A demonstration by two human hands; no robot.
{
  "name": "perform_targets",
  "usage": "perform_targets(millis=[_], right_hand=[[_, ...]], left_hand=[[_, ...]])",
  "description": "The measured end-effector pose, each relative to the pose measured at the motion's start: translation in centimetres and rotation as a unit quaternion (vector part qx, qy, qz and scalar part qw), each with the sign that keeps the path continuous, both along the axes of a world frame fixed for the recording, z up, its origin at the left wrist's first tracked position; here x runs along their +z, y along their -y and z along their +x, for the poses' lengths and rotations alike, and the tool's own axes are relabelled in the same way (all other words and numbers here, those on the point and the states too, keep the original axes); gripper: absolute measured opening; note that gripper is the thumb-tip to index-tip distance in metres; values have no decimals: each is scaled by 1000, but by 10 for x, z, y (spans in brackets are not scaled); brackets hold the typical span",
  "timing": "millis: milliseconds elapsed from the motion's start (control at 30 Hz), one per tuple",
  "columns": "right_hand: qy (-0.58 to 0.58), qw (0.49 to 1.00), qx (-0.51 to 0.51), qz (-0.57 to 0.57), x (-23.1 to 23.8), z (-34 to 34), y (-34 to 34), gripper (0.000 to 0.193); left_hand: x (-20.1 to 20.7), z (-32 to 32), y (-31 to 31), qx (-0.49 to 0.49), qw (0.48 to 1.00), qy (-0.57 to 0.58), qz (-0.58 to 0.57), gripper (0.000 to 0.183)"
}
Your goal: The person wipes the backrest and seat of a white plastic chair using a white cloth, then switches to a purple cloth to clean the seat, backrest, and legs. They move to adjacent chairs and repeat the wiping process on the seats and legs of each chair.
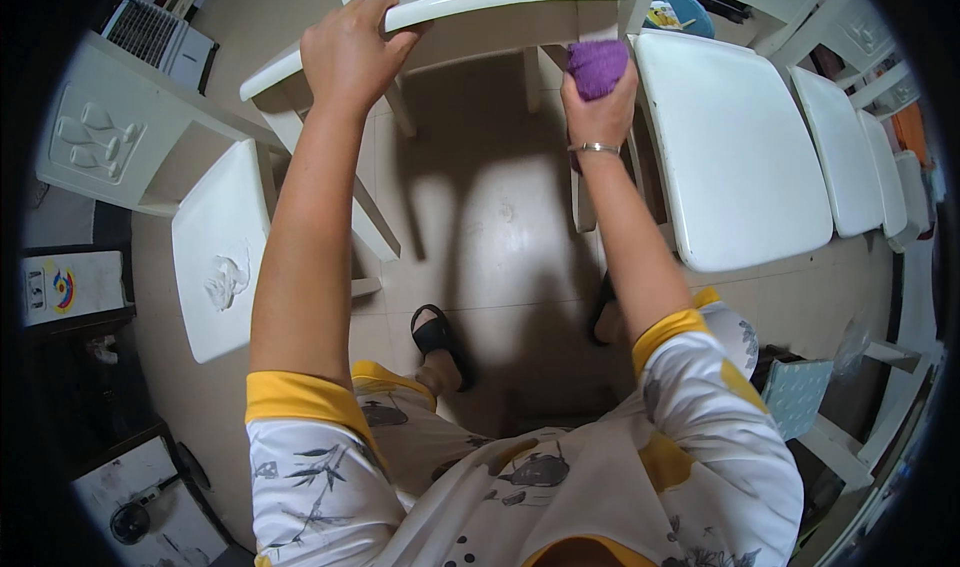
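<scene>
My left hand (345, 57) is closed over the curved white edge of a chair (480, 3) in front of me, its thumb lying along the edge. In my right hand (604, 112) is a bunched purple cloth (597, 69), held close to the right end of that same chair. The part of the chair directly behind the cloth is hidden. Beside my right forearm is the broad white seat of another chair (735, 157). A further white chair (225, 237) stands left of my left forearm, with a crumpled white piece of tissue or plastic (227, 282) on its seat.
More white chairs (835, 147) line up at the far right. A blue basin (685, 12) is on the floor behind the right-hand seat. A white slatted appliance (160, 42) stands at the far left. My sandalled foot (435, 337) rests on the tiled floor (490, 207).
</scene>
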State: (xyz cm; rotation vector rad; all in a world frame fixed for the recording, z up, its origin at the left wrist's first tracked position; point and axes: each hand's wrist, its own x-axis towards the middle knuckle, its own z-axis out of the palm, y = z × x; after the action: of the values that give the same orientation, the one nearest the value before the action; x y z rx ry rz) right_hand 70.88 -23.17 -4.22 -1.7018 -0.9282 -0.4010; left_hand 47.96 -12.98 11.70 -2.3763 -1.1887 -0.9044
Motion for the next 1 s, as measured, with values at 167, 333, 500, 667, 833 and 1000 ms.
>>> perform_targets(millis=[167, 333, 500, 667, 833, 1000], right_hand=[[-72, 991, -13, -110, -90, -31, 66, 85], [-157, 959, -12, -236, -181, -45, 149, 80], [-134, 974, -2, -181, -100, -29, 94, 80], [16, 999, 19, -35, 35, 5, -17, 81], [-12, 999, 3, -31, -9, -3, 2, 82], [-182, 979, 5, -92, -115, -25, 78, 82]], left_hand=[[2, -8, -2, -4, 999, 8, -31, 31], [-3, -10, -5, -7, 1000, 12, -3, 26], [-3, -5, 1, 8, 1000, 18, -20, 29], [-4, -8, 6, 8, 1000, 9, -11, 31], [25, -6, 21, 14, 982, -48, -180, 43], [7, -10, -3, 28, 996, -42, -77, 30]])
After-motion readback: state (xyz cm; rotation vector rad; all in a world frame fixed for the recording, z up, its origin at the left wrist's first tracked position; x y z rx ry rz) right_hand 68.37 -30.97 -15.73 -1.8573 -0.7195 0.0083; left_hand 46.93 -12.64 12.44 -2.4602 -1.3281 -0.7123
